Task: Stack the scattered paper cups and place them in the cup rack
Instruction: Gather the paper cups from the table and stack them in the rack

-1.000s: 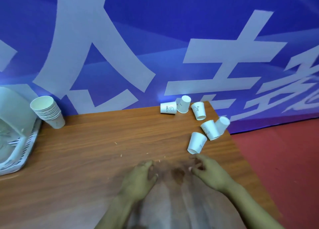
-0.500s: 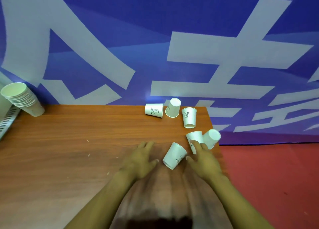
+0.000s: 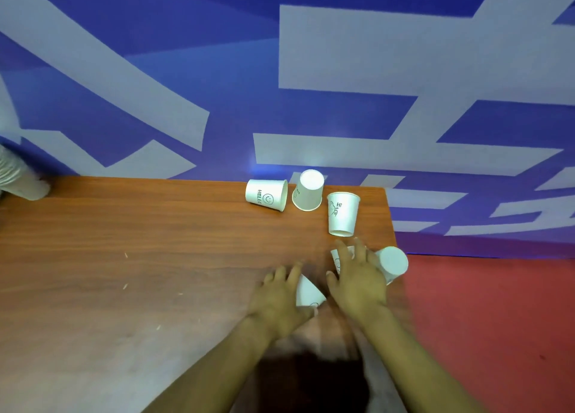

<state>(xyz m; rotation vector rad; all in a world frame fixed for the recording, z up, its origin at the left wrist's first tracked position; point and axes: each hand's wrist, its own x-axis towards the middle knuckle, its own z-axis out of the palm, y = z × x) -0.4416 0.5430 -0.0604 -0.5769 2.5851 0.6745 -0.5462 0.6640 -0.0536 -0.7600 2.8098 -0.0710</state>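
Several white paper cups lie scattered at the far right end of the wooden table (image 3: pixel 155 257). My left hand (image 3: pixel 275 300) grips the nearest cup (image 3: pixel 308 292) between thumb and fingers. My right hand (image 3: pixel 357 282) rests with spread fingers over another cup (image 3: pixel 337 258), which is mostly hidden. A further cup (image 3: pixel 392 263) lies at the table's right edge, touching that hand. Beyond them are a "Hi" cup (image 3: pixel 342 213), an upside-down tilted cup (image 3: pixel 308 190) and a "HELLO" cup (image 3: pixel 266 194) on its side. The cup rack is out of view.
A blurred stack of nested cups (image 3: pixel 18 179) sits at the table's far left edge. A blue banner wall (image 3: pixel 217 70) rises directly behind the table. Red floor (image 3: pixel 482 319) lies past the table's right edge.
The view has swung right and the rack has left the frame. My left hand has taken hold of the nearest cup. My right hand has reached forward onto the cup behind it.
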